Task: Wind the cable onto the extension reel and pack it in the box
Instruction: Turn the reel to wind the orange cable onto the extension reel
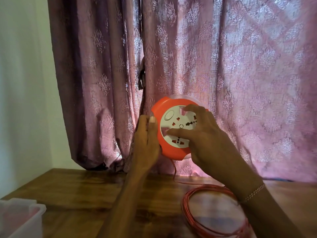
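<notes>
Nearest the camera, at the bottom left corner, stands a clear plastic box (20, 215) on the wooden surface (85, 191). Its walls are cloudy and a faint pink tint shows through them, but what is inside it cannot be told. Only part of it is in view.

At the bottom right, a loose coil of red cable (187, 208) lies on the surface in several loops, partly hidden under the right forearm, which wears a thin bracelet (253, 193). From the coil, 1 strand runs up off the surface to the lower edge of the reel.

The reel (173, 152) is round, orange at the rim, with a white face carrying sockets and a round button. It is held up in the air above the surface, in front of a pink patterned curtain (240, 66), its face tilted toward the camera.

The left hand (147, 140) grips the reel's left edge, thumb on the front of the rim and the fingers wrapped behind it out of sight. The right hand (204, 133) lies spread on the white face, with the fingertips at the upper part of the face and the thumb pressed across the lower part, just above the bottom socket.

A pale wall (22, 83) stands to the left of the curtain.
</notes>
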A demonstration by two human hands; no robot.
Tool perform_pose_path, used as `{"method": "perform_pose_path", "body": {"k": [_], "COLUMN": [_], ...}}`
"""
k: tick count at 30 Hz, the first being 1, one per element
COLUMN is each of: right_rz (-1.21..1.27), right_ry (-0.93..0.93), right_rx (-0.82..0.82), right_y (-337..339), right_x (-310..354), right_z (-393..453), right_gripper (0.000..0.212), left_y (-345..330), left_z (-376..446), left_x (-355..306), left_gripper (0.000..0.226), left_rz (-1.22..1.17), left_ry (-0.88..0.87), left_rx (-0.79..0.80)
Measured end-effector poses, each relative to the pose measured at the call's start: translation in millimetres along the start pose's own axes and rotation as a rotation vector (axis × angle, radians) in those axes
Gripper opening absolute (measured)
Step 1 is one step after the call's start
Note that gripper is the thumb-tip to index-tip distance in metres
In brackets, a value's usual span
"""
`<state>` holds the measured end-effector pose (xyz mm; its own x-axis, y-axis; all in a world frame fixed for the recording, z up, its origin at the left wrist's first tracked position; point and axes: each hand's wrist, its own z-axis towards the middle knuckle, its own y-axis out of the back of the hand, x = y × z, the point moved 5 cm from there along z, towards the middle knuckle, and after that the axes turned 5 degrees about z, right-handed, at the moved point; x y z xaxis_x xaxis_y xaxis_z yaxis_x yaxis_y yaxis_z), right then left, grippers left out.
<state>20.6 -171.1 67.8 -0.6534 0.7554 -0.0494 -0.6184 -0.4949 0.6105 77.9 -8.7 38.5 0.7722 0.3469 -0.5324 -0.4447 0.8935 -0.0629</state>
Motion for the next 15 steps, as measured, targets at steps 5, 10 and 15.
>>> {"method": "perform_pose_path", "body": {"k": [5, 10, 15], "right_rz": [-0.116, -0.127, -0.095], "right_ry": [-0.04, -0.064, -0.342], "right_rx": [-0.005, -0.121, -0.277], "right_y": [0, 1, 2], "right_x": [0, -2, -11], "right_z": [-2, -8, -6], "right_gripper": [0.075, 0.061, 0.066], "left_y": [-3, -5, -4], "left_z": [-3, -6, -6], "left_x": [-5, -8, -9], "left_gripper": [0.031, 0.029, 0.03], "left_rz": [-0.006, 0.051, 0.073], "left_ry": [-0.032, -0.044, -0.036], "left_rx": [0.032, 0.036, 0.016]}}
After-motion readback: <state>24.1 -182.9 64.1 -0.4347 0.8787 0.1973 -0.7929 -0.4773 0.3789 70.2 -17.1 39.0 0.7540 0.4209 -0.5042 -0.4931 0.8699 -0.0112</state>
